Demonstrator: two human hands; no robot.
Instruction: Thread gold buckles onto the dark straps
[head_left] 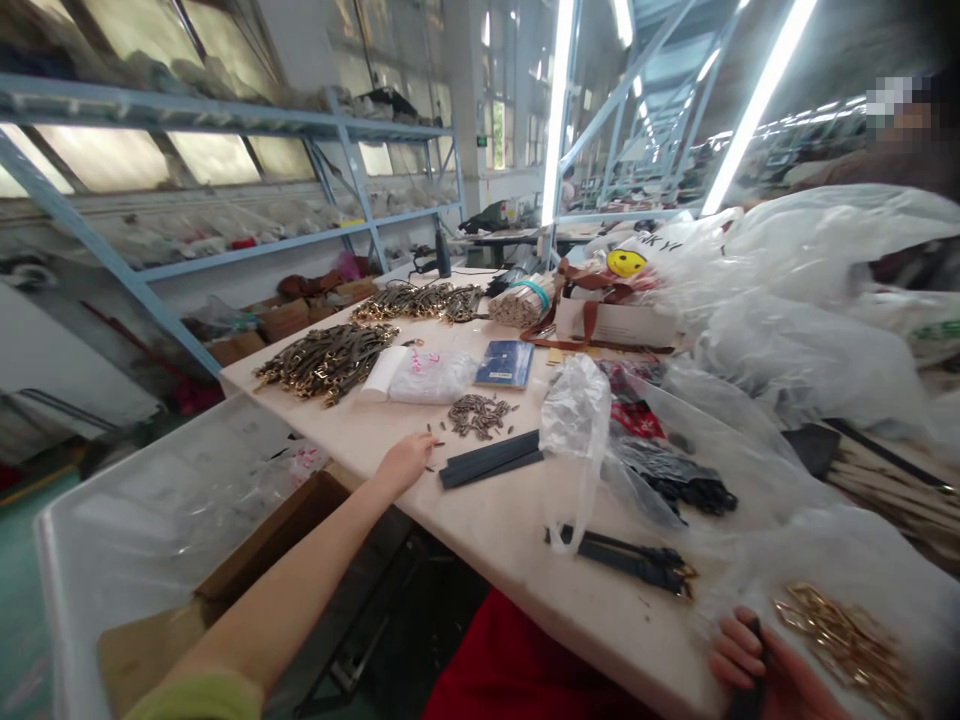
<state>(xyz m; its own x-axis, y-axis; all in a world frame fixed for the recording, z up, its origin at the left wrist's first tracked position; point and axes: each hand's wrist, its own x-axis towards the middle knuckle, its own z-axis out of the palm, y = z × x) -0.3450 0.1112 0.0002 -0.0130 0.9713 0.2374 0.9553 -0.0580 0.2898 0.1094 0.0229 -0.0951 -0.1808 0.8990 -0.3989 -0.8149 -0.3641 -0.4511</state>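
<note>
My left hand (405,463) rests at the table's near edge, fingers drawn together beside a pile of small brown pieces (478,415). A few loose pieces lie around its fingertips; whether one is between them is too small to tell. Just right of this hand lies a stack of flat dark strips (491,460). At the lower right, my right hand (742,650) is closed around a dark strap (754,640), partly hidden by the fingers. Beside it is a heap of gold metal hardware (844,635) on clear plastic. Dark straps with gold ends (634,560) lie between the hands.
Bundles of straps with gold buckles (330,360) cover the table's far left. A blue booklet (505,363) and a white packet (431,375) lie mid-table. Plastic bags (810,320) crowd the right. A carton (277,530) stands below the left edge; shelves (262,250) line the wall.
</note>
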